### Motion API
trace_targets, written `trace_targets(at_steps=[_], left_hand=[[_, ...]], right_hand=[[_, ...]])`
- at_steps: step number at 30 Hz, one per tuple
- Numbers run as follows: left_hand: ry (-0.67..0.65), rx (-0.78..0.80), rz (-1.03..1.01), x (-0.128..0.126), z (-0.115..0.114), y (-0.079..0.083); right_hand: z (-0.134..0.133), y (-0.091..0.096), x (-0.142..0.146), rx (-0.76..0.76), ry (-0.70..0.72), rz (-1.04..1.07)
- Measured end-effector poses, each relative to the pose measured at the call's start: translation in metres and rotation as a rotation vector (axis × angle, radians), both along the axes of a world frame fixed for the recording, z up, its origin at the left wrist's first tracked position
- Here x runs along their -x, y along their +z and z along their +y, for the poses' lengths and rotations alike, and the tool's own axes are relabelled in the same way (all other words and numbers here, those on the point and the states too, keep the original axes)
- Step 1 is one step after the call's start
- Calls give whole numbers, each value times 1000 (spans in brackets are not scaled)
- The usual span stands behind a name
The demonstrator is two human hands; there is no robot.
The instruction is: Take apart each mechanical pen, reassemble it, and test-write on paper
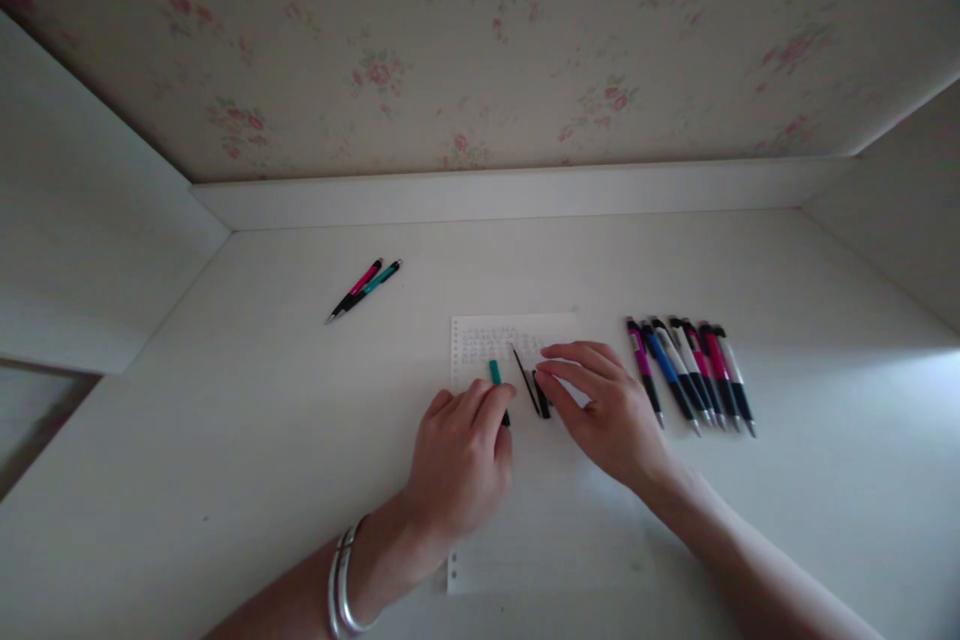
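Observation:
My left hand (461, 460) is closed around a teal pen barrel (495, 372), whose dark lower end shows below the fingers. A thin black ink refill (526, 382) lies slantwise on the lined sheet (480, 560) between my hands. Just right of the refill is a short black pen part (542, 398). My right hand (604, 410) has its thumb and fingertips at the upper end of that part, in what looks like a pinch; the fingers partly hide it. Handwriting fills the top lines of the sheet.
A row of several pens (686, 375) in purple, blue, white and pink lies to the right. At the back left, a pink pen (365, 277) and a teal pen (375, 283) lie together. White panels and a floral wall (465, 50) bound the white desk (225, 420).

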State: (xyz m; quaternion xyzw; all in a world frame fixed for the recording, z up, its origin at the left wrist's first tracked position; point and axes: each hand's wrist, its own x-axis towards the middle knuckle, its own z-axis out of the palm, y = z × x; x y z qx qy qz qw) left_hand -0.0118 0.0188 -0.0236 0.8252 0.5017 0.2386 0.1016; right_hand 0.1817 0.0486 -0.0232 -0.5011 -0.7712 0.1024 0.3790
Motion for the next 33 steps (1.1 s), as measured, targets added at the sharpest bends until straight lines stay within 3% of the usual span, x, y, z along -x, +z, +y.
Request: trace_targets(at_steps=[3, 6, 9, 11, 17, 23, 33], left_hand=[[-71, -48, -80, -4, -11, 4], [-231, -80, -112, -9, -27, 6], [-495, -80, -36, -14, -41, 2], [-589, -69, 18, -16, -47, -4], [-618, 2, 46, -19, -48, -19], [-613, 31, 37, -20, -46, -16], [-601, 47, 46, -22, -43, -14]], right_hand=[[-3, -1, -16, 95, -128, 150], [-4, -5, -30, 201, -258, 264], [-5, -9, -35, 183, -315, 276], [-5, -11, -32, 128, -278, 252], [-7, -14, -24, 85, -101, 151], [-5, -13, -27, 218, -71, 57], [-4, -15, -28, 280, -18, -3]])
